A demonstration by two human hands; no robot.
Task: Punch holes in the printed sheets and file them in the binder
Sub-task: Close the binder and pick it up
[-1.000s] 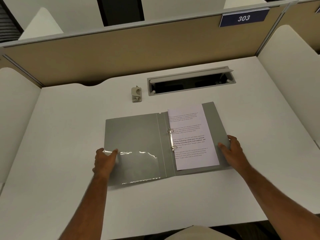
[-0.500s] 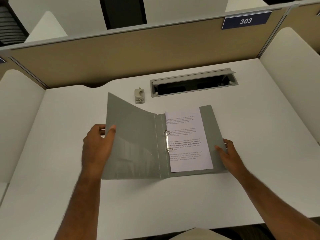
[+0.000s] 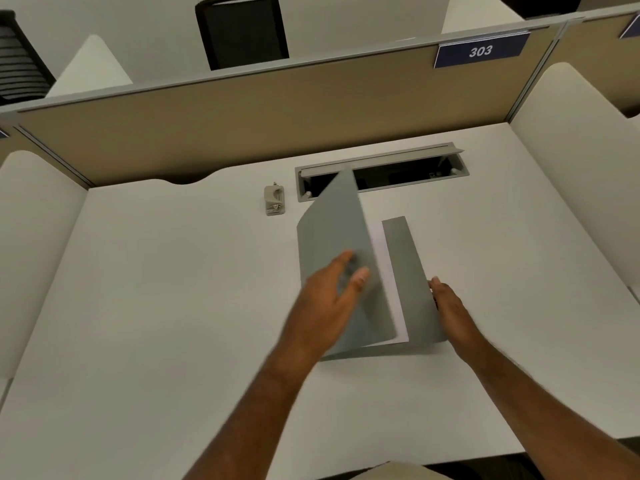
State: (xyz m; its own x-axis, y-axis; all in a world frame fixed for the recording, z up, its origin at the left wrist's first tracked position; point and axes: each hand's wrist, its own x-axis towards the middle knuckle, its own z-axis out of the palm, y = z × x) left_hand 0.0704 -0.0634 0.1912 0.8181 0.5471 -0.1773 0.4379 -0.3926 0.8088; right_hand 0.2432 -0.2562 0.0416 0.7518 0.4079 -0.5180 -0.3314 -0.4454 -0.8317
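Both forearms are bare, no sleeves, watch or rings visible on the left hand (image 3: 329, 292) or right hand (image 3: 450, 306).

The plain white laminate worktop (image 3: 156, 306) carries a matte grey card binder (image 3: 332, 230), uniform in tone and unpatterned, with a white strip of printed sheets (image 3: 384, 268) showing between its covers. The small beige metal hole punch (image 3: 274, 200) looks a shade darker than the worktop. The tan fabric partition (image 3: 242, 126) bears a navy plaque (image 3: 481, 50) with white "303". The mesh chair (image 3: 242, 32) behind appears black.
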